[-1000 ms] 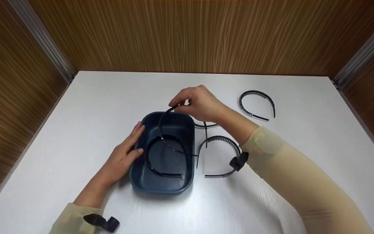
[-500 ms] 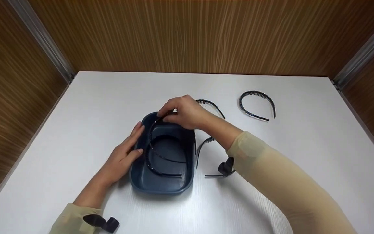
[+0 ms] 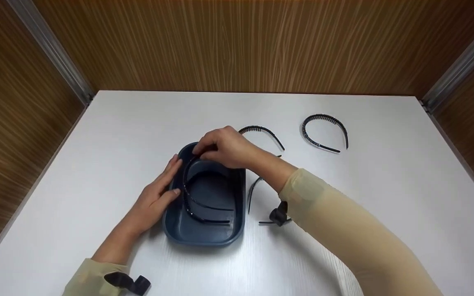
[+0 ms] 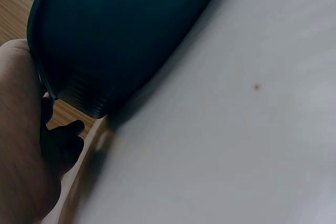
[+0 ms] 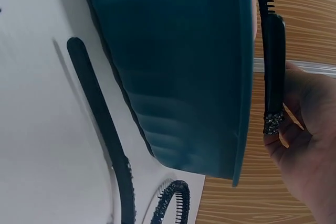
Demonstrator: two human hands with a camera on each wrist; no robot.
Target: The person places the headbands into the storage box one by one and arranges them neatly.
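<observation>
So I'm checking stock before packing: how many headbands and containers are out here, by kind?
Black headbands: 5 (2 in the bin, 3 on the table)
Dark blue bin: 1
Total: 6

Prob. a staged recording booth or test setup, not a lived-in home: plain white table (image 3: 117,123) boxed in on 3 sides by wood-grain panels (image 3: 237,45) w/ metal corner strips (image 3: 52,53); only a bin and headbands laid out.

Headband (image 3: 257,187) partly behind right forearm
</observation>
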